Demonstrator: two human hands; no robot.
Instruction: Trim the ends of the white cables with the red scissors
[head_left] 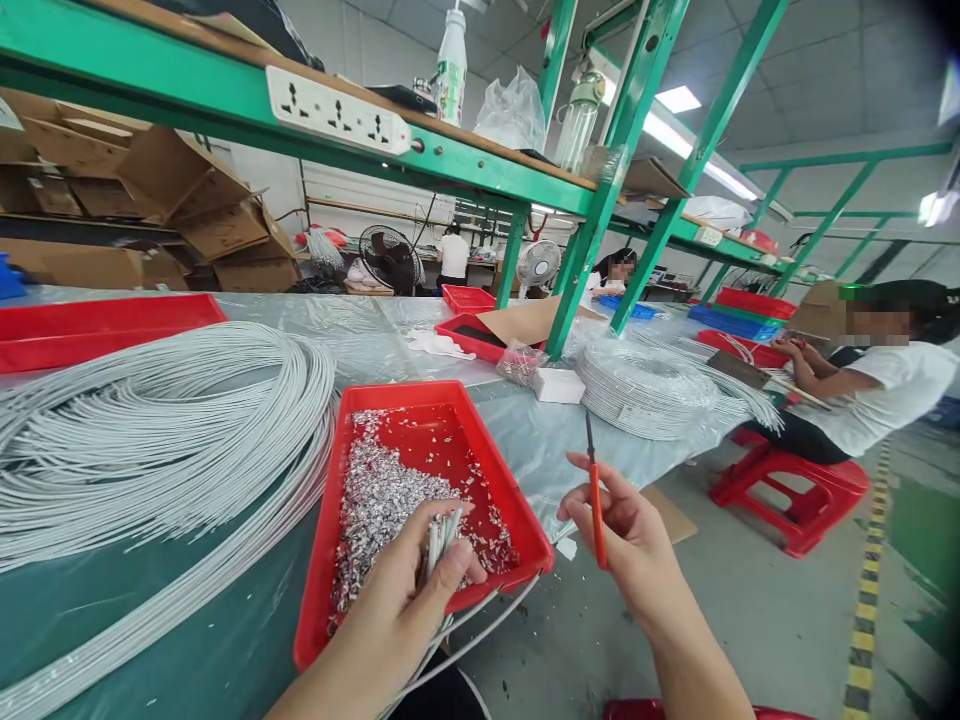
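My left hand (420, 590) is closed around a bundle of white cables (444, 532), its cut ends poking up between thumb and fingers. Below them lies a red tray (525, 530) holding a heap of small silvery scraps (390, 485). Loose lengths of the cable hang past the tray's near edge toward my lap. To the right, my right hand (626, 520) grips scissors (597, 500) with orange handles, the dark blades pointing up and away. The scissors are apart from the cables. Whether their blades are slightly parted I cannot make out.
Large coils of white cable (187, 430) cover the table's left side; another coil (645, 385) lies at right beside a white box (559, 385). A green shelf frame (480, 165) crosses above. A co-worker (885, 380) sits at right on a red stool (795, 490).
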